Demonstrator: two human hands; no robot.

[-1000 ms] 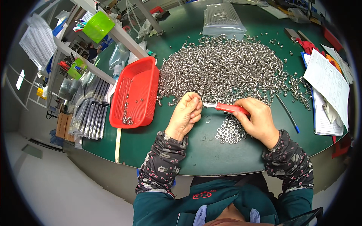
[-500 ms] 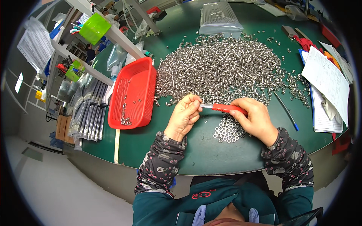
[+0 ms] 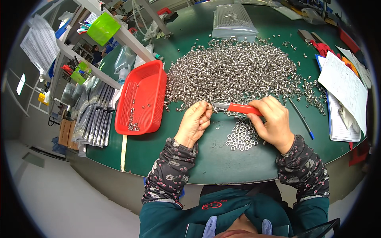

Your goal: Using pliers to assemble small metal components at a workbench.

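Observation:
In my right hand [image 3: 274,123] is a red-handled utility knife [image 3: 244,109], its blade pointing left. The fingers of my left hand [image 3: 193,123] pinch a small metal ring [image 3: 209,106], partly covered by the fingertips, close to the blade's tip. Whether blade and ring touch is too small to tell. Below the knife, flat metal rings [image 3: 241,137] lie in one layer on the green table [image 3: 222,162]. Behind both hands spreads a large heap of short metal sleeves [image 3: 234,71].
A red plastic basket [image 3: 156,107] with a few metal pieces stands to the left. Beside the heap lie a blue-capped pen [image 3: 302,119] and papers on a clipboard [image 3: 344,93] at right. Clear plastic bags [image 3: 234,22] sit at the back; a shelf post [image 3: 137,43] rises at far left.
The knife's blade has drawn back slightly right from my left fingertips, and the ring between them now shows. My right hand has shifted a little right and its fingers are raised more.

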